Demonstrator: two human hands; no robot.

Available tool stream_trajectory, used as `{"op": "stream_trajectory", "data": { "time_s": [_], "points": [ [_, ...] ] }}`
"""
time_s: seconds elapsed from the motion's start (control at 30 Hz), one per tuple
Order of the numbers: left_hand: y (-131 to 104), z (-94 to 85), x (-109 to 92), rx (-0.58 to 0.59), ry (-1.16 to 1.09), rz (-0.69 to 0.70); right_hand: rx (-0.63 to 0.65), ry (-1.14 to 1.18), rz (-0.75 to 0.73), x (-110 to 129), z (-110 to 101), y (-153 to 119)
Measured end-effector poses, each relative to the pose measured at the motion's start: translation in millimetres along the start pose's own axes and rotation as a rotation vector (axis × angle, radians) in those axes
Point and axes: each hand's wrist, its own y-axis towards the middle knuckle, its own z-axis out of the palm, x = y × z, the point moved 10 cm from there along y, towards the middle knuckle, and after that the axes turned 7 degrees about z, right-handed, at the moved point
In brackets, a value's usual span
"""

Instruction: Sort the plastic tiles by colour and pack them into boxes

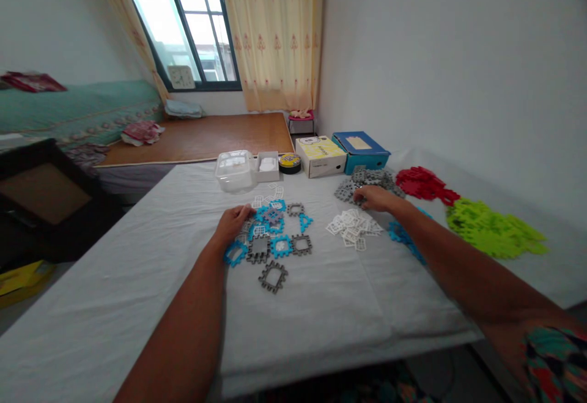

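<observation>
My left hand (235, 222) rests at the left edge of a group of blue and grey toothed frame pieces, its fingers bent near the blue ones; what they hold, if anything, is hidden. My right hand (373, 197) reaches into the pile of grey pieces (373, 178), fingertips bent down among them. Between the hands lie a blue triangular piece (305, 223) and a heap of white lattice pieces (353, 227). Closer to me are a blue square frame (281, 246), a grey square frame (301, 244) and a separate grey frame (274, 277). Blue pieces (400, 233) lie partly under my right forearm.
Red pieces (424, 183) and lime-green pieces (498, 229) are piled on the right. Along the back stand a clear plastic box (235, 172), a small white box (268, 167), a round black-and-yellow tin (290, 163), a yellow-white box (321, 156) and a blue box (362, 151).
</observation>
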Motion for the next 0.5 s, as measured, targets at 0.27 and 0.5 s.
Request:
{"op": "stream_trajectory", "data": {
  "time_s": [0.27, 0.5],
  "points": [
    [0, 0.0, -3, -0.005, 0.007, 0.020, -0.105, -0.145, 0.106, 40, -19, 13],
    [0, 1.0, 2, -0.026, -0.062, 0.001, -0.091, 0.067, -0.289, 181, -5, 11]
  ]
}}
